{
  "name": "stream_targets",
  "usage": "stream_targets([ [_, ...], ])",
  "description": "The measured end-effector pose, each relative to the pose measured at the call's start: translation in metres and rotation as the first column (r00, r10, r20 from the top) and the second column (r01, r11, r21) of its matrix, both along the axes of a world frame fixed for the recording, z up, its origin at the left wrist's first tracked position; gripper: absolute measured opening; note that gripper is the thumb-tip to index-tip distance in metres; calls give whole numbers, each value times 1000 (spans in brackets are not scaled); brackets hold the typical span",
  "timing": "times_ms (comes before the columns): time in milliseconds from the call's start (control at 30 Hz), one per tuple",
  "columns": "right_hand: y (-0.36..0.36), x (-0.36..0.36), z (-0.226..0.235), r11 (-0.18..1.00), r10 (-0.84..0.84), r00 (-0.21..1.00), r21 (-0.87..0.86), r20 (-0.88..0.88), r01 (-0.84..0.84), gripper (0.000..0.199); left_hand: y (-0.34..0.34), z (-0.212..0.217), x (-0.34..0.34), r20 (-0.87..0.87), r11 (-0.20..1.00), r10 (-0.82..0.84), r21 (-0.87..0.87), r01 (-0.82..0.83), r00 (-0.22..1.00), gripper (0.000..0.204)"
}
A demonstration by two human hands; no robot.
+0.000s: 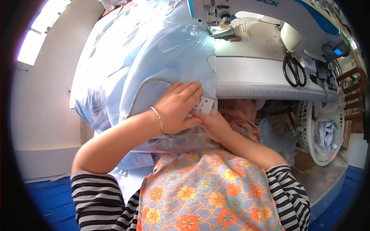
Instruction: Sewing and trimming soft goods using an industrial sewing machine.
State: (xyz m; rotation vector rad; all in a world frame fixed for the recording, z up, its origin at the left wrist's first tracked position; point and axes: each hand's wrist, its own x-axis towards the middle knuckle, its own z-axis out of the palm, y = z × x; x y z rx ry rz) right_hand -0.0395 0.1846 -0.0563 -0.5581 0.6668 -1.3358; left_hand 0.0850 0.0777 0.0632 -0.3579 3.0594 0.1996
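A large light blue printed fabric (165, 46) with a grey piped curve drapes over the left of the sewing table and down toward my lap. My left hand (179, 106), with a bangle on its wrist, lies flat on it with fingers stretched out. Close beside its thumb, my right hand (210, 123) grips the fabric's near edge; most of its fingers are hidden under the cloth. Between my hands a white patch with small dark marks (206, 104) shows at that edge. Clear plastic film (185, 140) lies below my hands.
A white and blue sewing machine (266, 11) stands at the back right, its lamp lit. Black-handled scissors (294, 71) rest near the table's ruler-marked edge (269, 91). A white plastic basket (308, 131) with scraps stands at the right. My lap wears a floral apron (208, 192).
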Motion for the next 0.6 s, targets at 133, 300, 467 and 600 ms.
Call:
stream_targets([
  [133,0,10,-5,991,56,998,118,37,-60,29,-14,-11,-11,-111,995,88,62,-82,990,69],
  [300,17,4,29,978,152,988,147,-32,-146,31,-25,1,-35,17,998,65,1,-65,998,50],
  [467,22,3,48,974,22,996,224,92,-43,32,-23,-17,-35,-32,999,-46,-29,45,998,29],
  [600,13,-5,48,965,161,948,245,-274,-93,30,-37,-28,-38,-217,989,-136,-83,121,967,21],
])
